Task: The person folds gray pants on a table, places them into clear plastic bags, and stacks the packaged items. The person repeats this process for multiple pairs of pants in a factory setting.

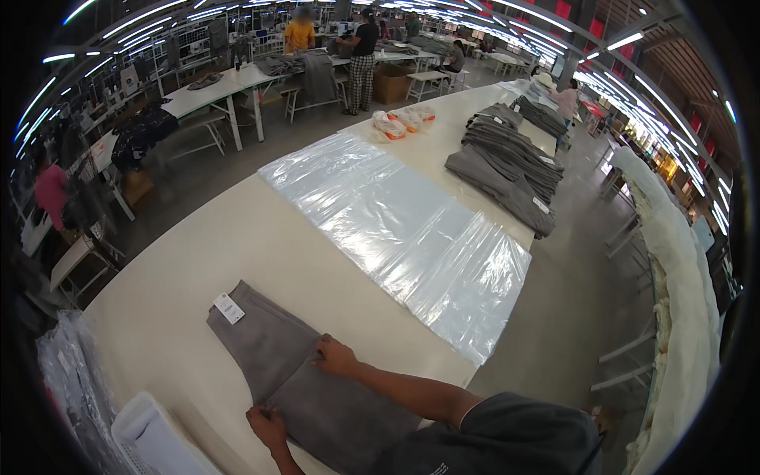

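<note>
A pair of grey trousers (279,344), folded lengthwise, lies on the cream tabletop before me. A white hang tag (228,308) with print sits at its waist end. My left hand (267,424) grips the trousers at one long edge, fingers curled onto the cloth. Across from it, my right hand (337,356) pinches the opposite edge. Between the two hands a crease runs across the cloth. The near end of the trousers is hidden by my arm and dark shirt.
Clear plastic bags (404,231) lie flat across the table (208,243). Beyond them are stacked grey trousers (504,160) and orange-and-white bundles (404,122). A white plastic basket (148,427) and plastic-wrapped garments (77,368) stand at lower left. White padding (677,267) covers a rack at right. Several people work farther off.
</note>
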Action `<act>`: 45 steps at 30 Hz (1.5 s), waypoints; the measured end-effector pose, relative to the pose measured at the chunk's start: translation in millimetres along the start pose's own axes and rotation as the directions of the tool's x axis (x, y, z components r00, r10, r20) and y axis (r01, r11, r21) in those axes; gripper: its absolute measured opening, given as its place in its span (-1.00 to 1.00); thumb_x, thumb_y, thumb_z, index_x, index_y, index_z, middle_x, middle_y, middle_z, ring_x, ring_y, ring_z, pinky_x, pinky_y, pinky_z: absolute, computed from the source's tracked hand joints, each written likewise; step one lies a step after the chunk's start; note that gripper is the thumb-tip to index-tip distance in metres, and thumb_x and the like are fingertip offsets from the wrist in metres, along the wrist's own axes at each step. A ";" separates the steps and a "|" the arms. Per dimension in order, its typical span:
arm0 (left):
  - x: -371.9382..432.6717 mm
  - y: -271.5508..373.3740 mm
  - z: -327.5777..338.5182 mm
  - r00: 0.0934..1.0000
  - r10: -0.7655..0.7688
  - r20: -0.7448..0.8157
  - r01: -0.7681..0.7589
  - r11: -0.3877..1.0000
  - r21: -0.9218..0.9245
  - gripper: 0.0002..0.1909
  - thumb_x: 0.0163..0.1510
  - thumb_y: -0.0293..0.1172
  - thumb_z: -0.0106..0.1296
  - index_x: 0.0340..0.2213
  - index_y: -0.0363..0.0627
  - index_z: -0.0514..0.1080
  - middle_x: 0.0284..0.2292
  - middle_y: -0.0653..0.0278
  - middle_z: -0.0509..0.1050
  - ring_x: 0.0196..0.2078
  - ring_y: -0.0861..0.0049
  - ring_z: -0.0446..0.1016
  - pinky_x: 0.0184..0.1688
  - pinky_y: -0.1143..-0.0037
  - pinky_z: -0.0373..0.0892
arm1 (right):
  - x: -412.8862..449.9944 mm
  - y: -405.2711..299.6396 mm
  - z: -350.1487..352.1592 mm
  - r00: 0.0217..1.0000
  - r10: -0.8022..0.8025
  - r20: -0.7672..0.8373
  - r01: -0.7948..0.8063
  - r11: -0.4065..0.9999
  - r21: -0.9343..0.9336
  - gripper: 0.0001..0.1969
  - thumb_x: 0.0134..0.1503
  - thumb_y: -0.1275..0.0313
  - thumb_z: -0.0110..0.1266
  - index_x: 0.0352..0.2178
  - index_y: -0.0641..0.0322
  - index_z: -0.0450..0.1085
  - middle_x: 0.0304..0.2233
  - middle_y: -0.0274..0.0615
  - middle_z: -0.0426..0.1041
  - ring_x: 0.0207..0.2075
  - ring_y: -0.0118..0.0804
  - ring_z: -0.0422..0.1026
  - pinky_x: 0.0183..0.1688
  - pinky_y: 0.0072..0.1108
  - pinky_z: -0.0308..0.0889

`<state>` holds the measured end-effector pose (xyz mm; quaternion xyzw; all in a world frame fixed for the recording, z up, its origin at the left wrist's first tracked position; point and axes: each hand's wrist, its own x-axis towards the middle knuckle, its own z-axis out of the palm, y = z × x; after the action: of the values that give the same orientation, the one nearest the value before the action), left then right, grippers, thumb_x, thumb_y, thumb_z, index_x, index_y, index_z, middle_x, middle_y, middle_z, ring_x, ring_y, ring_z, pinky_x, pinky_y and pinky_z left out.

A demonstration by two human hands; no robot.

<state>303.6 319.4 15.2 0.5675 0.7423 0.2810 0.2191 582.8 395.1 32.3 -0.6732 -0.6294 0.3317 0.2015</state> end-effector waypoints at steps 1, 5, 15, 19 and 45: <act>-1.7 -6.1 3.1 0.999 0.017 -0.043 -0.020 0.998 -0.058 -0.69 -0.12 -0.57 0.19 -0.34 -0.27 0.28 -0.34 0.02 0.34 -0.29 0.07 0.37 -0.18 0.26 0.31 | 0.9 -4.7 -6.1 0.999 -0.042 -0.002 0.042 0.999 0.035 -0.66 0.02 0.23 0.20 -0.27 0.19 0.31 -0.11 -0.08 0.30 -0.14 0.01 0.39 -0.14 -0.25 0.34; 11.3 -5.3 23.6 0.996 -0.043 -0.073 0.038 0.996 -0.075 -0.72 -0.09 -0.60 0.15 -0.36 -0.24 0.26 -0.40 0.03 0.34 -0.33 0.10 0.36 -0.22 0.26 0.29 | 12.5 11.3 11.0 0.997 0.003 -0.077 -0.010 0.996 -0.088 -0.68 0.03 0.21 0.19 -0.29 0.19 0.37 -0.15 -0.10 0.31 -0.11 -0.02 0.37 -0.11 -0.27 0.35; 14.4 -8.9 21.5 0.992 -0.129 0.014 0.129 0.984 -0.120 -0.59 0.02 -0.39 0.13 -0.11 -0.33 0.37 -0.15 -0.12 0.45 -0.13 0.02 0.47 -0.09 0.27 0.39 | 22.5 9.1 4.7 0.994 0.045 0.097 -0.041 0.998 -0.039 -0.69 0.07 0.22 0.13 -0.21 0.15 0.39 -0.28 -0.04 0.50 -0.19 -0.01 0.47 -0.13 -0.28 0.35; 9.5 34.9 -11.1 0.966 -0.256 0.015 0.251 0.932 -0.262 -0.72 0.05 -0.40 0.12 -0.19 -0.26 0.46 -0.36 0.10 0.50 -0.37 0.35 0.45 -0.27 0.38 0.38 | 2.1 -22.4 -27.6 1.000 -0.014 -0.012 0.016 0.986 0.164 -0.73 0.04 0.46 0.18 -0.20 0.19 0.34 -0.48 -0.16 0.39 -0.44 -0.29 0.37 -0.31 -0.44 0.32; 200.1 64.1 35.5 0.943 0.196 -0.268 -0.238 0.962 -0.133 -0.42 0.02 -0.56 0.05 0.10 -0.30 0.19 0.01 -0.10 0.29 0.06 0.02 0.31 0.09 0.19 0.29 | 86.6 58.5 -15.3 0.843 -0.117 -0.526 0.148 0.989 0.018 -0.67 0.20 0.30 0.02 -0.09 0.31 0.32 -0.20 0.00 0.34 -0.17 0.00 0.37 -0.10 -0.31 0.33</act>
<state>320.6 531.3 30.1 0.5858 0.6711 0.4334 0.1363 634.2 474.9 -13.9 -0.6867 -0.5861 0.1394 0.4068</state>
